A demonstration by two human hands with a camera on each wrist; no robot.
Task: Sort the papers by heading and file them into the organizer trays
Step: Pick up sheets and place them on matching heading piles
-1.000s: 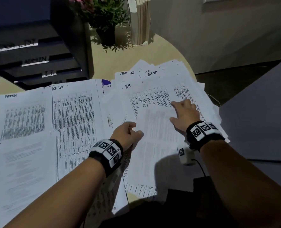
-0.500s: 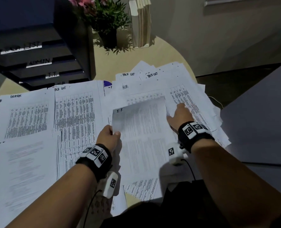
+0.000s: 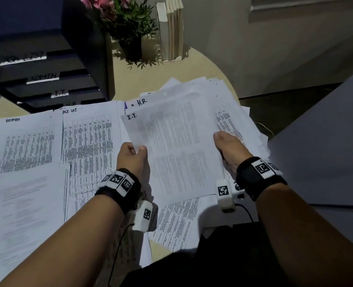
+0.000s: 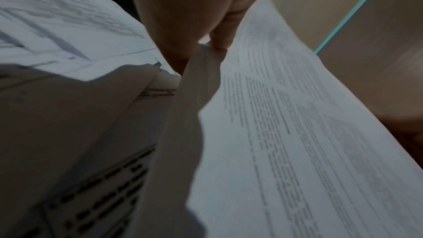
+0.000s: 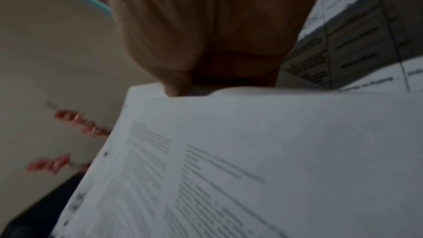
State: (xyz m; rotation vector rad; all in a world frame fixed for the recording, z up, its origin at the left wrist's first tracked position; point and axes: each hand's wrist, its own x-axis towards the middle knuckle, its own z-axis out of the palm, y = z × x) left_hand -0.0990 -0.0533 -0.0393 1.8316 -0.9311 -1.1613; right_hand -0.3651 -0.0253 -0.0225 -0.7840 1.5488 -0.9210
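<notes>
A printed sheet headed I.T. (image 3: 175, 150) is lifted off the paper pile, held at both side edges. My left hand (image 3: 135, 153) pinches its left edge with the thumb on top; the same pinch shows in the left wrist view on the sheet (image 4: 286, 133). My right hand (image 3: 223, 143) grips the right edge, its fingers hidden under the sheet (image 5: 251, 151). The black organizer (image 3: 47, 79) stands at the back left, with trays labelled ADMIN, I.T. and H.R. Below lie an H.R. sheet (image 3: 142, 102), an ADMIN sheet (image 3: 24, 141) and a TASK LIST sheet (image 3: 88, 146).
A potted plant with pink flowers (image 3: 128, 23) and upright books (image 3: 171, 27) stand at the back of the round table (image 3: 202, 67). Loose papers cover most of the table. A grey surface (image 3: 326, 141) lies to the right.
Both hands have raised the I.T. sheet off the pile and brought it up and slightly toward the back. The left hand moved from beside the sheet to pinching its left edge.
</notes>
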